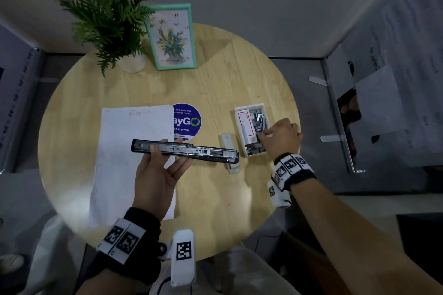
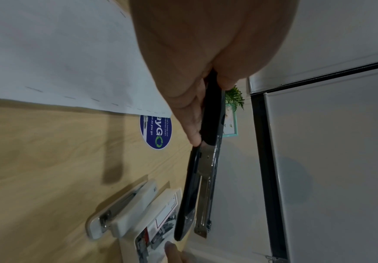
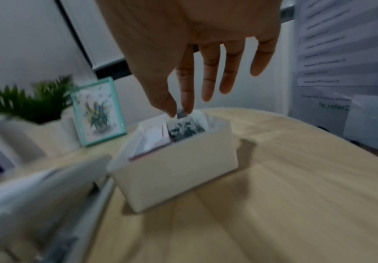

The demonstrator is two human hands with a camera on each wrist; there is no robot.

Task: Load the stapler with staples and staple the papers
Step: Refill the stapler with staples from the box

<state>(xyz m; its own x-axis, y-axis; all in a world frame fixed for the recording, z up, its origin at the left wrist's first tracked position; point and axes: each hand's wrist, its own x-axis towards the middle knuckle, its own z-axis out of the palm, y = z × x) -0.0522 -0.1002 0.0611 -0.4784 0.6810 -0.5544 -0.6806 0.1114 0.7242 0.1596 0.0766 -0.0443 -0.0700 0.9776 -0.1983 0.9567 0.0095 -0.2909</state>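
My left hand (image 1: 155,170) holds a long black stapler (image 1: 184,149) flipped open above the table, its metal staple channel facing up; thumb and fingers grip its left half (image 2: 208,113). White papers (image 1: 134,158) lie on the table beneath that hand. My right hand (image 1: 280,137) reaches into a white box (image 1: 251,106) of loose staple strips, and in the right wrist view thumb and forefinger pinch one grey staple strip (image 3: 181,113) just above the box (image 3: 179,169).
A second, white stapler (image 1: 229,148) lies on the round wooden table (image 1: 215,199) between the black stapler's tip and the box. A blue round sticker (image 1: 189,122), a potted plant (image 1: 112,29) and a framed flower picture (image 1: 171,37) are farther back.
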